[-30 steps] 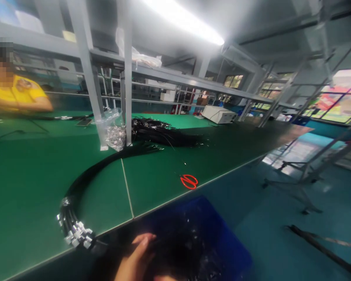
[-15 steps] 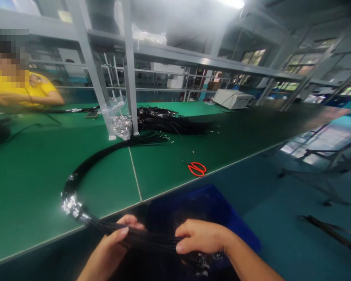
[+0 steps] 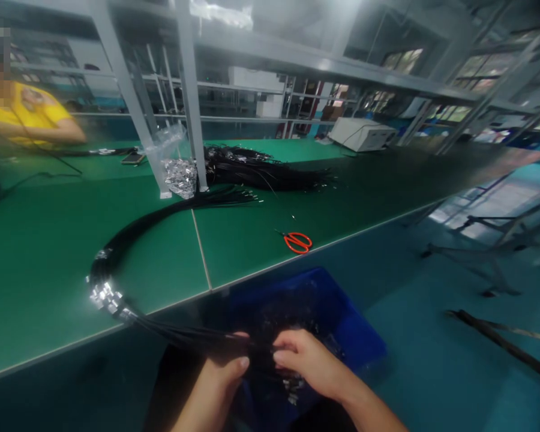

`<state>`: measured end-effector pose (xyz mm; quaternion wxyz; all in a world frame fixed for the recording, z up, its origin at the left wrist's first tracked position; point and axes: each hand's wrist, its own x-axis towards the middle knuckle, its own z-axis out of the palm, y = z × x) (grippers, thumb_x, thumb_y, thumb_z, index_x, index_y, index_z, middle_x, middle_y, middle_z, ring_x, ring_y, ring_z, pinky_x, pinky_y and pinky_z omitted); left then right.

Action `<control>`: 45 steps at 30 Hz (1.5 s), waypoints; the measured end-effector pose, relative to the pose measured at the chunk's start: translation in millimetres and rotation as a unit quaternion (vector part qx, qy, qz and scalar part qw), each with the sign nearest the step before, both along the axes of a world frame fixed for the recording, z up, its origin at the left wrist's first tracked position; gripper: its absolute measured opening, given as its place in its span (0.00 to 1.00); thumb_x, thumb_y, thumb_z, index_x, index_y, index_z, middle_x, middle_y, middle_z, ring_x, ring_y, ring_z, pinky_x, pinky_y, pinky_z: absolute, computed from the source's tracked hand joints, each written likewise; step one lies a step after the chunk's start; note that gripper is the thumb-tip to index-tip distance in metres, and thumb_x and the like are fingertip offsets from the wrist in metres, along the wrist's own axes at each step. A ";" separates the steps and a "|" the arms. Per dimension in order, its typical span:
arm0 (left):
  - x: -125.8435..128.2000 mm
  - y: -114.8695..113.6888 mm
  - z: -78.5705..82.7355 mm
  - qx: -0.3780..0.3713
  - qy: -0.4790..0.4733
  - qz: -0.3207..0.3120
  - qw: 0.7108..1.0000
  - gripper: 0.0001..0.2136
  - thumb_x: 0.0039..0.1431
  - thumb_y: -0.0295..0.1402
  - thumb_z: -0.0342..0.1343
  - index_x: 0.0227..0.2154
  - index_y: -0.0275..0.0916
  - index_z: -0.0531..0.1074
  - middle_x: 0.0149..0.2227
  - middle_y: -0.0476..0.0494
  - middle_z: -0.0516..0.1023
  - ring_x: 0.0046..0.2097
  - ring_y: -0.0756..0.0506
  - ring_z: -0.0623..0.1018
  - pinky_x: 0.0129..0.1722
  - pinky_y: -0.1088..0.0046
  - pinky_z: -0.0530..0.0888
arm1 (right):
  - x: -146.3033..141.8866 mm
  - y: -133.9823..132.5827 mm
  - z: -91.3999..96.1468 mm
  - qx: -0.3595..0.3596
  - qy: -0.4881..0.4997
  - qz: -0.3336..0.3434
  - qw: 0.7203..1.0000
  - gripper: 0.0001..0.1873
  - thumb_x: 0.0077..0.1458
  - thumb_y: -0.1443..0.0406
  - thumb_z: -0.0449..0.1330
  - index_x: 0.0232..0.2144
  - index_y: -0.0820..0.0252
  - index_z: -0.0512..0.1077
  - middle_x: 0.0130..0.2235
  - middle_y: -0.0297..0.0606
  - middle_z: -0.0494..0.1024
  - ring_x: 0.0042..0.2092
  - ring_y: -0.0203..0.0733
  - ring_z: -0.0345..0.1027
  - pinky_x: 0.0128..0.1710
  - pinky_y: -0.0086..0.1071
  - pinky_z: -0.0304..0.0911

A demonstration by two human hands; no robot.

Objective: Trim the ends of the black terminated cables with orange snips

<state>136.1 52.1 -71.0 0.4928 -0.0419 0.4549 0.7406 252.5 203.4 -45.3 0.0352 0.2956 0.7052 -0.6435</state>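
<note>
My left hand (image 3: 218, 387) and my right hand (image 3: 308, 360) both pinch a thin bundle of black cables (image 3: 184, 334) just below the front edge of the green table (image 3: 49, 264). The bundle runs left from my hands to a cluster of silver connectors (image 3: 104, 296) lying on the table edge. Under my hands sits a blue bin (image 3: 342, 324) holding more black cables. A long curved bunch of black cables (image 3: 162, 219) lies across the table behind the connectors.
Orange scissors (image 3: 297, 242) lie near the table's front edge. A clear bag of silver parts (image 3: 179, 176) and a heap of black cables (image 3: 261, 171) sit by the grey rack posts (image 3: 189, 102). A person in yellow (image 3: 24, 120) sits at far left. A white device (image 3: 362, 133) stands at the back.
My hands have drawn closer together on the bundle and sunk lower over the blue bin. The view has tilted down slightly.
</note>
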 end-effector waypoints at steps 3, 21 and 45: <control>9.5 -3.7 -9.8 -0.005 -0.032 0.020 0.999 0.22 0.35 0.28 0.69 0.39 0.38 0.74 0.36 0.40 0.82 0.41 0.37 0.80 0.43 0.61 0.71 | 4.0 -11.4 -8.7 -0.031 0.007 -0.028 0.999 0.07 0.50 0.66 0.57 0.29 0.62 0.74 0.26 0.32 0.75 0.30 0.39 0.68 0.31 0.31 0.61; 38.7 20.7 -5.9 -0.030 -0.049 0.069 0.996 0.13 0.42 0.28 0.68 0.34 0.36 0.75 0.28 0.48 0.79 0.31 0.45 0.80 0.35 0.70 0.74 | 13.8 -24.4 -21.3 -0.117 0.016 -0.151 0.981 0.12 0.49 0.58 0.60 0.25 0.62 0.73 0.25 0.32 0.76 0.30 0.40 0.70 0.30 0.31 0.61; 18.4 23.5 6.6 -0.042 -0.057 0.041 0.997 0.10 0.40 0.29 0.69 0.29 0.33 0.79 0.22 0.46 0.79 0.25 0.50 0.76 0.26 0.79 0.71 | 21.1 -3.1 13.9 0.068 0.030 -0.091 0.993 0.14 0.52 0.66 0.57 0.16 0.58 0.67 0.23 0.28 0.66 0.28 0.37 0.57 0.29 0.32 0.49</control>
